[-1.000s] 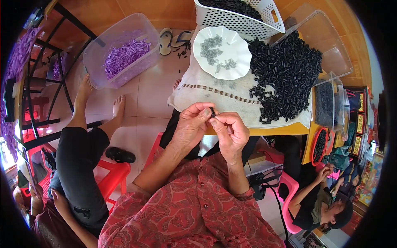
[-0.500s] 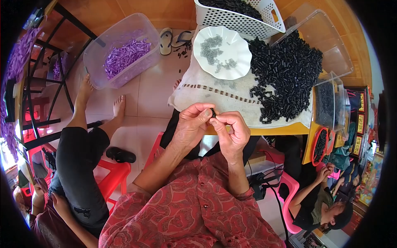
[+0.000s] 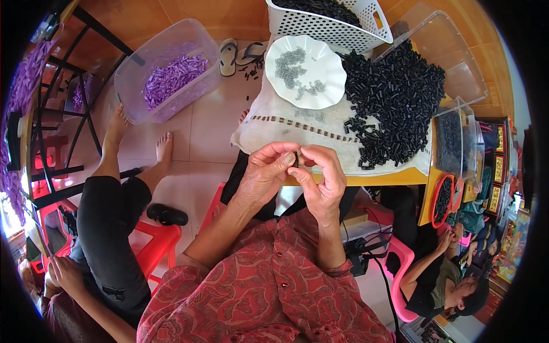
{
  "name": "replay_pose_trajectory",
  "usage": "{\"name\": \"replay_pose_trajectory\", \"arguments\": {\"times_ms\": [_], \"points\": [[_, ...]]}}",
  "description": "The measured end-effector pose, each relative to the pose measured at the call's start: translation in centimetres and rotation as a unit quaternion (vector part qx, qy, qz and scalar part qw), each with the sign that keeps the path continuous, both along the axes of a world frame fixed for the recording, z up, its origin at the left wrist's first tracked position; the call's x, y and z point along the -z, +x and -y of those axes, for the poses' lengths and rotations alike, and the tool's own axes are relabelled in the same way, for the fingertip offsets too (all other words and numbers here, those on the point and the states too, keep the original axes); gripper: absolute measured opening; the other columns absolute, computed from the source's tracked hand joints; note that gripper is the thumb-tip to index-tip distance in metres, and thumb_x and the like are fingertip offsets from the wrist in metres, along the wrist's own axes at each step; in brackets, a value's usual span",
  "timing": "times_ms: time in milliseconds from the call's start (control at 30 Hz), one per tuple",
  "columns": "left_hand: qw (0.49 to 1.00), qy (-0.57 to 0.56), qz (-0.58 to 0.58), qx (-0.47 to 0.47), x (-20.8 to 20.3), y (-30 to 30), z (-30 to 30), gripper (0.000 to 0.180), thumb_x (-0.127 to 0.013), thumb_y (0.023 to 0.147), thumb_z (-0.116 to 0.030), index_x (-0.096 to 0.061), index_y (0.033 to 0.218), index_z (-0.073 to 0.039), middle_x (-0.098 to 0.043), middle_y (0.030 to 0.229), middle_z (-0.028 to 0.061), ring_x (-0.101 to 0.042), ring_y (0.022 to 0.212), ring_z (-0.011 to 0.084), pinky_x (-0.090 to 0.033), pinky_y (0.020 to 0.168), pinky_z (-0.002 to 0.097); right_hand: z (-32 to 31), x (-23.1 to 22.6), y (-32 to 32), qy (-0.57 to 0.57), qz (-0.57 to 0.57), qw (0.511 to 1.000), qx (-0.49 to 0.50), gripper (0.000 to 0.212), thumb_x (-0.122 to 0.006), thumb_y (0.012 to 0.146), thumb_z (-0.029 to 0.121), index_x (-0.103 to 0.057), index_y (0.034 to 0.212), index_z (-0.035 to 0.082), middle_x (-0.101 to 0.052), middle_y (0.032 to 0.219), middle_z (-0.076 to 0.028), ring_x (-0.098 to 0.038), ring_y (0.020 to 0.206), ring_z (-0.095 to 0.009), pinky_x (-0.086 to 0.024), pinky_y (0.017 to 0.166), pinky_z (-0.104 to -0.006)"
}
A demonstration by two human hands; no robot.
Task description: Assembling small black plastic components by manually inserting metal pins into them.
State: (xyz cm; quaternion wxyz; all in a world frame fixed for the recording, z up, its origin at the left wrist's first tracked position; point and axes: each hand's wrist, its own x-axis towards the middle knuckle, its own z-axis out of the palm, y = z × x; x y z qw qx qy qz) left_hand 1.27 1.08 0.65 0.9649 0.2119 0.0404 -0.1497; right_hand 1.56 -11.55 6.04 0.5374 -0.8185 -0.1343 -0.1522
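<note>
My left hand (image 3: pixel 265 170) pinches a small black plastic piece (image 3: pixel 295 159) between thumb and fingertips, just in front of the table's near edge. Closed around the other side of the same piece is my right hand (image 3: pixel 321 178), its thumb and forefinger at the piece. Beyond my hands, a white scalloped plate (image 3: pixel 330 68) holds many small clear pieces (image 3: pixel 289 64). To its right a large heap of black pieces (image 3: pixel 389 97) is spread on a pale cloth (image 3: pixel 257 128). A few clear pieces lie on the cloth in front of the plate.
A white perforated basket (image 3: pixel 326 27) of black pieces stands at the back, with clear boxes (image 3: pixel 457 137) and a red-rimmed tray (image 3: pixel 442 200) at the right. On the floor at left sits a clear tub (image 3: pixel 197 86) of purple pieces. Other people sit on both sides.
My right forefinger has shifted up on the black piece, and more of the piece shows. Both hands stay in the same place. The person at left has moved a hand.
</note>
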Motion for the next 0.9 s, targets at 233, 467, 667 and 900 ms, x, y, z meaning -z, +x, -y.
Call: {"name": "replay_pose_trajectory", "arguments": {"times_ms": [233,467,667,900], "points": [[1.0,-0.008,-0.008,-0.002,-0.1,0.1,-0.2,0.036,-0.058,0.089,0.001,-0.053,0.124,0.0,-0.065,0.093,0.0092,-0.062,0.089,0.017,-0.05,0.084,0.0298,0.3,-0.2,0.3,-0.023,-0.004,0.999,-0.043,0.038,-0.077,0.068,0.0,-0.062,0.103,0.0,-0.064,0.093,-0.011,-0.059,0.078,-0.022,-0.049,0.069,-0.0299],[0.999,-0.01,-0.004,0.035,-0.2,0.2,-0.4,0.037,-0.06,0.088,-0.001,-0.053,0.125,0.002,-0.063,0.101,0.0077,-0.06,0.095,0.017,-0.05,0.088,0.031,0.9,0.2,0.2,-0.024,0.007,0.999,-0.036,0.037,-0.077,0.067,0.0,-0.062,0.101,0.0,-0.065,0.087,-0.01,-0.06,0.075,-0.022,-0.049,0.067,-0.0295],[0.991,0.038,0.109,0.072,-0.2,0.5,-0.9,0.052,-0.071,0.079,-0.002,-0.052,0.127,0.002,-0.06,0.102,0.0044,-0.059,0.099,0.017,-0.049,0.091,0.031,1.3,-0.3,0.2,-0.013,0.02,0.999,-0.021,0.036,-0.077,0.066,-0.002,-0.063,0.098,-0.001,-0.064,0.084,-0.009,-0.06,0.073,-0.02,-0.049,0.065,-0.0285],[0.984,0.112,0.12,0.068,0.3,0.4,-1.1,0.053,-0.07,0.076,0.005,-0.053,0.126,0.0,-0.06,0.097,0.0047,-0.061,0.097,0.0179,-0.053,0.086,0.0289,1.4,-0.2,-0.2,-0.011,0.002,1.0,-0.01,0.033,-0.076,0.066,-0.003,-0.063,0.096,-0.001,-0.064,0.079,-0.009,-0.06,0.071,-0.02,-0.049,0.063,-0.0282]]}}
